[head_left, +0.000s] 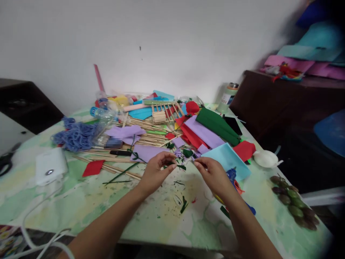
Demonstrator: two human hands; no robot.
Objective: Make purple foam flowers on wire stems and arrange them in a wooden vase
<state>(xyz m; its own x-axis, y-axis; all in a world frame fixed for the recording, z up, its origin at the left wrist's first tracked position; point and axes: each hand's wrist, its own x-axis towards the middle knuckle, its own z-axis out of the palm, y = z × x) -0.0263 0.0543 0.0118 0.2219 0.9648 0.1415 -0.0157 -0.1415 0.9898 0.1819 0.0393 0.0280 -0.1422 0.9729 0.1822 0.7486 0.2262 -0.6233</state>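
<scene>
My left hand (156,171) pinches a small dark green strip (180,166) between thumb and fingers above the middle of the table. My right hand (212,173) is just to its right, fingertips closed on the other end of the same small piece; what exactly it grips is too small to tell. Purple foam pieces (147,151) and a light blue foam sheet (228,160) lie just beyond both hands. Green scraps (184,205) are scattered on the green-patterned table (94,201) below the hands.
Wooden sticks (151,135), red, purple and green foam sheets (215,124), a blue ring pile (75,135), a white charger with cable (50,167), a white cup (265,158), a bottle (228,97) and dark beads (295,205) crowd the table. Scissors (7,160) lie far left.
</scene>
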